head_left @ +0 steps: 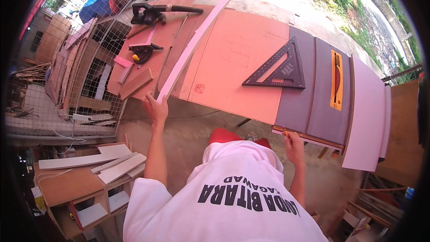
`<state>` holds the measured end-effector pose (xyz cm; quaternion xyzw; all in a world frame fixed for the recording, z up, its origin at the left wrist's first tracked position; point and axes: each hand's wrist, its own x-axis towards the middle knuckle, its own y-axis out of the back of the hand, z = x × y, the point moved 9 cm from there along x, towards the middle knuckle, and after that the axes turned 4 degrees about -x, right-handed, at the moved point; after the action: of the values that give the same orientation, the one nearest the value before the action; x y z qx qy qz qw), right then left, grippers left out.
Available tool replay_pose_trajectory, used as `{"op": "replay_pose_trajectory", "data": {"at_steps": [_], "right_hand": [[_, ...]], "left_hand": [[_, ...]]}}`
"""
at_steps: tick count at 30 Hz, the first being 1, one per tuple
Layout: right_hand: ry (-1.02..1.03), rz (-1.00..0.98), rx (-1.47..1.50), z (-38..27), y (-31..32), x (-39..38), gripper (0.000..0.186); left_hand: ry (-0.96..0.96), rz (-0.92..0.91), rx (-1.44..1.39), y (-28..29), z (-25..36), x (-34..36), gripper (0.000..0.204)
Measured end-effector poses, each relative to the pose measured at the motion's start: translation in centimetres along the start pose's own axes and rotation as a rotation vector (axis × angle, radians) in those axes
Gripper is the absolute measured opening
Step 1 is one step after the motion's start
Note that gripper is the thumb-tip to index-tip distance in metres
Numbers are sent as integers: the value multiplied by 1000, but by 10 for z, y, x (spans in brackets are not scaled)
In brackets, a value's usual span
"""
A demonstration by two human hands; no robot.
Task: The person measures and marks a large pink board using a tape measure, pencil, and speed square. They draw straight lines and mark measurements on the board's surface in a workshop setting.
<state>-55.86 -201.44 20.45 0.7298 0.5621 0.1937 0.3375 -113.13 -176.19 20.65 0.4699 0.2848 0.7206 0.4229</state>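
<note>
1. Across the worktable [242,96], the long strip [192,47] lies with its near end held by the left hand [156,109].
2. The right hand [294,149] grips a pencil [289,137].
3. Twisting that near end could swing the strip into the blower [152,14].

The strip [191,47] is long, narrow and pale pink, lying well to the left of the square [299,65]. It slants away and to the right, its far end reaching beyond the square and its near end, gripped by the left hand [155,107], nearer than the square. The pencil [288,135], thin and orange-yellow, sits slantwise in the fingers of the right hand [294,148], on the near side of the square and apart from it; its writing tip is too small to tell
</note>
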Motion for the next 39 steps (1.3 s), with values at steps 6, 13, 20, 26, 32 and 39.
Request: {"op": "replay_pose_trajectory", "data": {"at_steps": [6,13,20,26,32,39], "right_hand": [[-36,-17,97,-34,-28,4,17],[-224,-202,-2,-80,-87,-19,20],[-468,-118,36,-88,-89,-91,31],[-786,-255,-186,-40,-65,-157,41],[-943,-119,-20,-21,-24,-182,40],[-820,9,159,106,-75,-297,31]], "left_hand": [[30,83,-34,29,-41,13,53],[27,26,46,42,-126,69,48],[-109,-35,-50,19,-62,117,45],[-177,-287,-306,-11,52,18,47],[-335,-535,-487,-19,132,-90,42],[-494,-1183,-385,-43,192,-188,49]]}}
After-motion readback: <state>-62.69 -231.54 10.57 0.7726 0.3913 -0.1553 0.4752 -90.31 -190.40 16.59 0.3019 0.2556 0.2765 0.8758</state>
